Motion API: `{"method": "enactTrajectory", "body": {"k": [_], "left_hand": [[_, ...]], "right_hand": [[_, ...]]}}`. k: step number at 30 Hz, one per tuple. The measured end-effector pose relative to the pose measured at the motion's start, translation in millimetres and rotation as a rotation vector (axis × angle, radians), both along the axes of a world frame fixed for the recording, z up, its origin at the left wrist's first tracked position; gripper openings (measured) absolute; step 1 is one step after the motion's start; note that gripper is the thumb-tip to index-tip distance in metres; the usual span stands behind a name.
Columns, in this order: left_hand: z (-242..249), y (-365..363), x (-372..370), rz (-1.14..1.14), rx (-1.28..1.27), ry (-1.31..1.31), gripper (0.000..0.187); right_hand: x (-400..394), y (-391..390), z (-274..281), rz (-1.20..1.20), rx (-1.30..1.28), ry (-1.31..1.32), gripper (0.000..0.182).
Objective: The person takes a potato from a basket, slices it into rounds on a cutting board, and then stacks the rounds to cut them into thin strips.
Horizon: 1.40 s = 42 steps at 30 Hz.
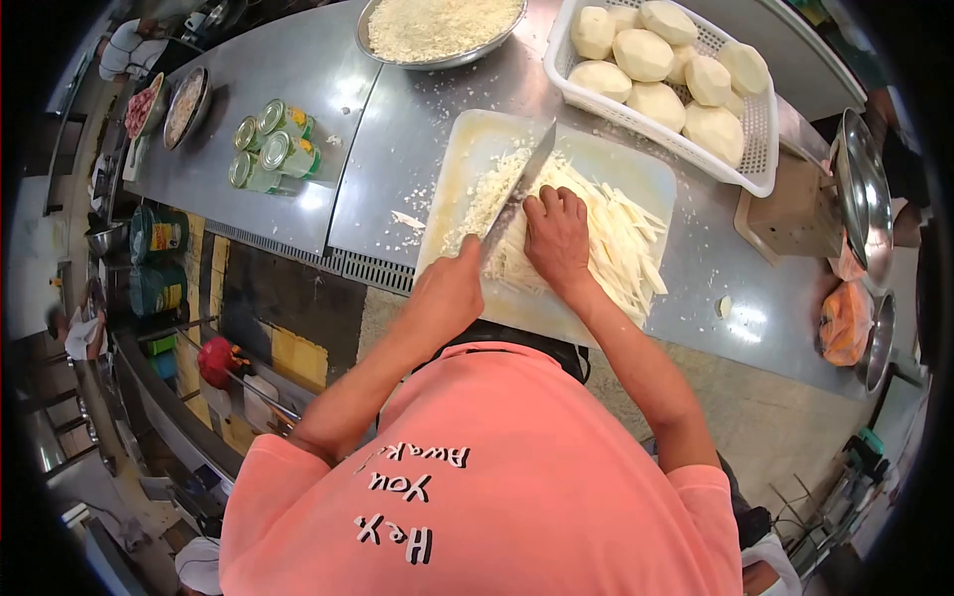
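My left hand [442, 298] is wrapped round the handle of a large knife [527, 174], whose blade slants up and away across a pale cutting board [459, 149]. Finely chopped pale bits [494, 194] lie along the blade's left side. On the other side, my right hand [556, 236] presses down with curled fingers on long pale strips [616, 233], close to the blade. The strips spread over the board's right half. Under my right hand, part of the pile is hidden.
Beyond the board are a bowl of chopped bits [437, 30] and a white basket [646, 114] of peeled roots. Several lidded jars [273, 149] and two bowls stand left on the metal table [388, 149]. At right are a scale [795, 204] and an orange bag [845, 323].
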<state>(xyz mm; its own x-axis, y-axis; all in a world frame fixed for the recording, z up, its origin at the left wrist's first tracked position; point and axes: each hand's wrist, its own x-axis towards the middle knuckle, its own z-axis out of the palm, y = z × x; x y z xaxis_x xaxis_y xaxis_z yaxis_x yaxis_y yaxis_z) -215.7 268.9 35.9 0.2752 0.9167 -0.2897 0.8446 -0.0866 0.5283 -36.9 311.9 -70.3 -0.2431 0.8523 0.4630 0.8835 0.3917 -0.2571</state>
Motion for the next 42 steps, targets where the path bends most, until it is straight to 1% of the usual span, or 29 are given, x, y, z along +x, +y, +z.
{"method": "enactTrajectory", "body": {"k": [2, 3, 4, 6, 7, 8, 10, 12, 13, 14, 15, 16, 18, 19, 21, 22, 23, 25, 26, 27, 30, 32, 33, 34, 35, 38, 39, 41, 42], "left_hand": [[-46.0, 7.0, 14.1, -0.018, 0.038, 0.031, 0.026], [-56.9, 18.3, 21.4, -0.015, 0.033, -0.009, 0.027], [-55.1, 22.7, 20.4, -0.010, 0.030, -0.009, 0.027], [-35.1, 28.8, 19.0, -0.044, 0.061, -0.019, 0.026], [-6.2, 17.6, 16.2, -0.009, 0.015, 0.035, 0.024], [6.6, 7.2, 11.4, -0.015, 0.022, 0.040, 0.024], [18.1, -11.9, 6.0, 0.058, -0.086, -0.001, 0.024], [-29.1, -14.7, 13.7, 0.075, -0.070, -0.002, 0.021], [-50.2, -5.3, 20.4, 0.061, -0.024, -0.012, 0.019], [-53.9, 6.0, 25.2, 0.046, 0.021, -0.023, 0.018], [-55.3, 14.4, 22.5, 0.019, 0.071, -0.057, 0.016], [-37.7, 10.7, 20.4, 0.028, 0.065, -0.062, 0.016], [6.9, 1.6, 10.9, 0.031, -0.029, -0.019, 0.021], [15.0, -8.2, 7.2, 0.069, -0.106, -0.007, 0.022], [-4.9, -14.2, 13.6, 0.091, -0.114, 0.011, 0.022], [-25.1, -19.8, 17.3, 0.126, -0.119, 0.024, 0.022], [-65.2, -15.4, 18.5, 0.080, -0.035, 0.008, 0.021], [-56.1, 5.5, 18.5, 0.091, -0.072, -0.026, 0.021], [-40.9, 11.0, 20.8, 0.097, -0.108, -0.060, 0.020], [-18.6, 5.6, 17.1, 0.077, -0.082, -0.045, 0.019], [-2.1, -24.2, 11.8, 0.130, -0.112, -0.054, 0.019], [-41.3, -29.9, 20.9, 0.158, -0.089, -0.054, 0.020], [-62.7, -22.6, 23.9, 0.148, -0.038, -0.072, 0.020], [-73.2, -12.1, 24.6, 0.137, 0.016, -0.090, 0.021], [-59.3, 1.9, 23.6, 0.145, -0.036, -0.073, 0.023], [-13.9, 2.1, 9.2, 0.105, -0.031, -0.047, 0.024], [-9.6, -4.2, 8.6, 0.105, 0.010, -0.057, 0.016], [-39.2, 4.3, 5.4, 0.112, 0.002, -0.021, 0.017], [-55.2, 5.2, 2.3, 0.133, -0.015, 0.013, 0.018]], "right_hand": [[-0.2, -0.2, 0.5, 0.003, -0.021, -0.011, 0.020], [-1.0, -0.4, 0.3, 0.010, -0.026, -0.009, 0.020], [-0.9, -0.1, 0.4, 0.015, -0.016, 0.000, 0.020], [1.1, -2.7, -0.4, 0.024, -0.009, 0.004, 0.020], [0.6, -3.5, 0.3, 0.019, -0.020, -0.005, 0.020], [0.0, -0.2, 0.8, 0.008, -0.025, -0.011, 0.019], [0.1, -1.3, 0.6, -0.006, -0.042, -0.014, 0.019], [0.5, -1.2, 0.7, 0.005, -0.055, -0.023, 0.019], [0.3, -0.4, 0.5, 0.009, -0.021, -0.006, 0.019], [0.0, -0.3, 0.7, 0.011, 0.012, 0.009, 0.019], [0.6, 0.2, 0.5, 0.016, 0.010, 0.005, 0.019], [1.5, -0.6, 0.7, 0.016, -0.004, -0.009, 0.019], [0.0, 3.5, 2.2, 0.016, -0.006, -0.014, 0.019], [-0.1, 1.8, 2.2, 0.015, -0.006, -0.008, 0.020], [1.7, -0.7, 1.2, 0.007, -0.014, -0.002, 0.020], [1.8, -0.7, 1.4, 0.013, -0.010, 0.010, 0.020], [0.7, -0.3, 1.7, 0.024, -0.006, 0.023, 0.020], [0.0, 0.6, 3.1, 0.031, 0.004, 0.022, 0.020], [0.9, 0.0, 2.9, 0.033, 0.016, 0.020, 0.020], [0.6, -2.2, 2.5, 0.041, 0.013, 0.020, 0.020], [0.2, -1.2, -0.7, 0.010, -0.030, 0.024, 0.020], [0.4, -1.0, 2.2, 0.018, -0.010, 0.001, 0.019], [0.3, -1.2, 1.3, 0.023, -0.011, 0.000, 0.019], [0.2, -0.7, 0.3, 0.024, -0.005, 0.003, 0.019], [0.9, -0.3, -0.2, 0.022, 0.001, 0.004, 0.019], [0.9, 0.3, 2.5, 0.013, -0.027, 0.049, 0.018], [1.2, -1.2, 3.2, 0.003, -0.023, 0.049, 0.018], [2.2, 0.3, 5.5, 0.019, -0.043, 0.135, 0.017], [2.3, -1.8, 7.3, 0.016, -0.035, 0.130, 0.017]]}}
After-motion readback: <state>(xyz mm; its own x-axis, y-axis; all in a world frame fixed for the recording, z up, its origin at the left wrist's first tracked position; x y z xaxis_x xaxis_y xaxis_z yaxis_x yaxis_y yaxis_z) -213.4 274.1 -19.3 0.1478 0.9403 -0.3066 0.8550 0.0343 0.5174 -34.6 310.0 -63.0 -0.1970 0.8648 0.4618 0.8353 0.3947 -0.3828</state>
